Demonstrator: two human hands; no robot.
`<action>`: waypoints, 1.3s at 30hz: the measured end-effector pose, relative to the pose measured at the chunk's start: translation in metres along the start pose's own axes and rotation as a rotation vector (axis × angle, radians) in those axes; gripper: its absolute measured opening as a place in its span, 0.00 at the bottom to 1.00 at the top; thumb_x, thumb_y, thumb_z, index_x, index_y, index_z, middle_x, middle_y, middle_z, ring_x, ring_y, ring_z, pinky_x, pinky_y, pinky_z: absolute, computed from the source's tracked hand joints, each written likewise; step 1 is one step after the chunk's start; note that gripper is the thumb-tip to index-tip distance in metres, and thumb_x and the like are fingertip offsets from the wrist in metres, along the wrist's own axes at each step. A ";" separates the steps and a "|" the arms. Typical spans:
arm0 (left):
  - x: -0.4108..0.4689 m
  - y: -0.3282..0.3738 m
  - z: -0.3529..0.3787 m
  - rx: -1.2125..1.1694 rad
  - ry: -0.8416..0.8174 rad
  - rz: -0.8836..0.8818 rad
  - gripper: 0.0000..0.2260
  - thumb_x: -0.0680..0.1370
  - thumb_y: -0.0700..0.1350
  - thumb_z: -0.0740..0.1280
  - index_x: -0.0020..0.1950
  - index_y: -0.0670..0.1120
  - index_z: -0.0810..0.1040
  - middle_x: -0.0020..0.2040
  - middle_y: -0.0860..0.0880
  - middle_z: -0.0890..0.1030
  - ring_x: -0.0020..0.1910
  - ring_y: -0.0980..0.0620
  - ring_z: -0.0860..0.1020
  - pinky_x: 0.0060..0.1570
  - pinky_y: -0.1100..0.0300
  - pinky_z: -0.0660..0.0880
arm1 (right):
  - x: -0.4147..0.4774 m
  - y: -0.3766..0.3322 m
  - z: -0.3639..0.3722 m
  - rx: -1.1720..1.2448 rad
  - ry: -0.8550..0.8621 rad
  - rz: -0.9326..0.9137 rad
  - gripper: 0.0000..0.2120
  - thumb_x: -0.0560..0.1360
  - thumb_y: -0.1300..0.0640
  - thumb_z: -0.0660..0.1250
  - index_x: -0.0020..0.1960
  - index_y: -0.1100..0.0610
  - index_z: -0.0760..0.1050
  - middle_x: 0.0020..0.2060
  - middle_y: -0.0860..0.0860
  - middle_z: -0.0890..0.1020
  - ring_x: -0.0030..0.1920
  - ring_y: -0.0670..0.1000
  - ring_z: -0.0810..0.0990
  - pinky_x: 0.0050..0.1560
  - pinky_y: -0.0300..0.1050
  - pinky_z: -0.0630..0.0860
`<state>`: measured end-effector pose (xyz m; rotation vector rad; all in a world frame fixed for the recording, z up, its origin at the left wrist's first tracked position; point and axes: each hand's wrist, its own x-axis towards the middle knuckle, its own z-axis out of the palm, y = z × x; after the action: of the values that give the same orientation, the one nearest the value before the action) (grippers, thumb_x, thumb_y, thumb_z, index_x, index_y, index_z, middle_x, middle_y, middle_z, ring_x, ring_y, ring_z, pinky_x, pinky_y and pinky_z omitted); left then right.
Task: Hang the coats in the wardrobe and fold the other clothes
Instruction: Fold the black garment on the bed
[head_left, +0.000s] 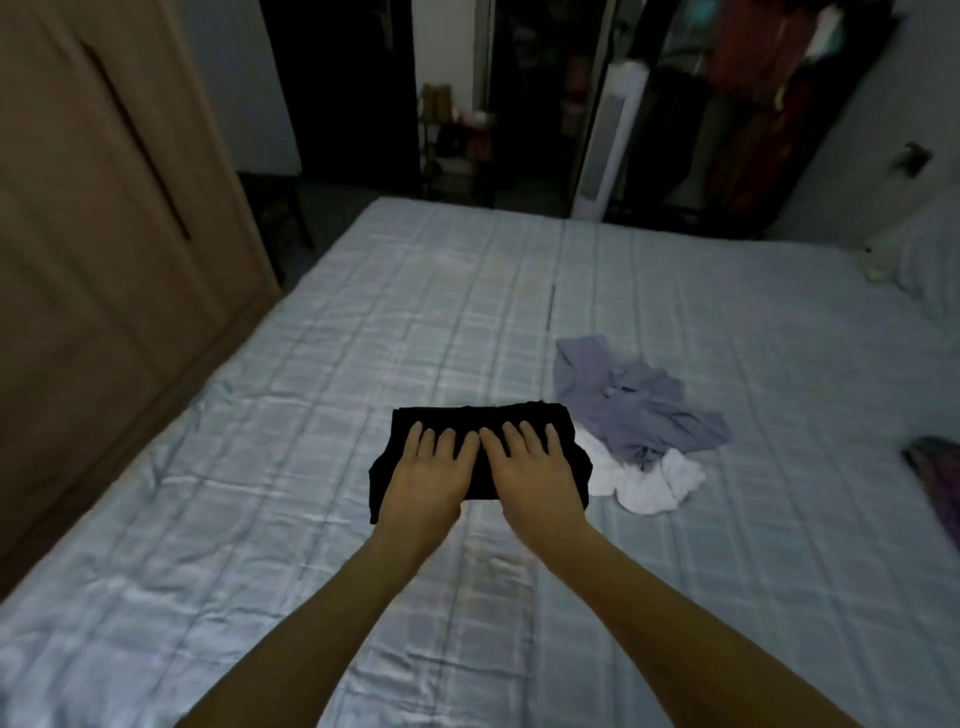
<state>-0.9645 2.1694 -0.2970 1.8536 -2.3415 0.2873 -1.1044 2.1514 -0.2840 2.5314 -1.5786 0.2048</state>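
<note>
A black garment (467, 418), folded into a compact rectangle, lies in the middle of the bed (322, 364). My left hand (428, 475) and my right hand (530, 473) press flat on top of it, side by side, fingers straight and pointing away from me. Just to its right lie a crumpled lavender garment (634, 405) and a crumpled white garment (649, 483), touching each other and the black one's right edge.
A wooden wardrobe (104, 234) stands along the bed's left side. Beyond the bed's far end are a dark open closet with hanging clothes (753, 104) and a white tower fan (608, 140). A pillow (924, 260) and a dark patterned cloth (935, 467) sit at the right edge.
</note>
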 end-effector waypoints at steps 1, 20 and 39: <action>-0.009 -0.008 -0.021 0.007 0.014 -0.027 0.34 0.54 0.32 0.75 0.61 0.40 0.76 0.49 0.38 0.81 0.45 0.39 0.80 0.57 0.42 0.74 | 0.002 -0.011 -0.018 -0.019 0.028 -0.044 0.34 0.52 0.62 0.80 0.59 0.59 0.78 0.51 0.61 0.82 0.53 0.62 0.81 0.56 0.63 0.75; -0.231 -0.127 -0.316 0.385 0.059 -0.736 0.36 0.71 0.44 0.70 0.75 0.47 0.57 0.66 0.39 0.70 0.61 0.35 0.72 0.55 0.41 0.73 | 0.007 -0.265 -0.245 0.204 0.360 -0.715 0.39 0.58 0.63 0.79 0.67 0.60 0.72 0.62 0.61 0.77 0.62 0.61 0.76 0.57 0.65 0.74; -0.558 -0.245 -0.444 0.699 0.100 -1.285 0.37 0.53 0.41 0.81 0.61 0.41 0.78 0.53 0.41 0.82 0.49 0.40 0.82 0.43 0.47 0.81 | -0.103 -0.626 -0.368 0.470 0.620 -1.323 0.37 0.60 0.59 0.80 0.67 0.61 0.71 0.61 0.60 0.78 0.62 0.60 0.76 0.55 0.64 0.76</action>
<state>-0.6014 2.7474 0.0230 3.0321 -0.5960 0.9952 -0.5998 2.5873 0.0216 2.7776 0.4901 1.0653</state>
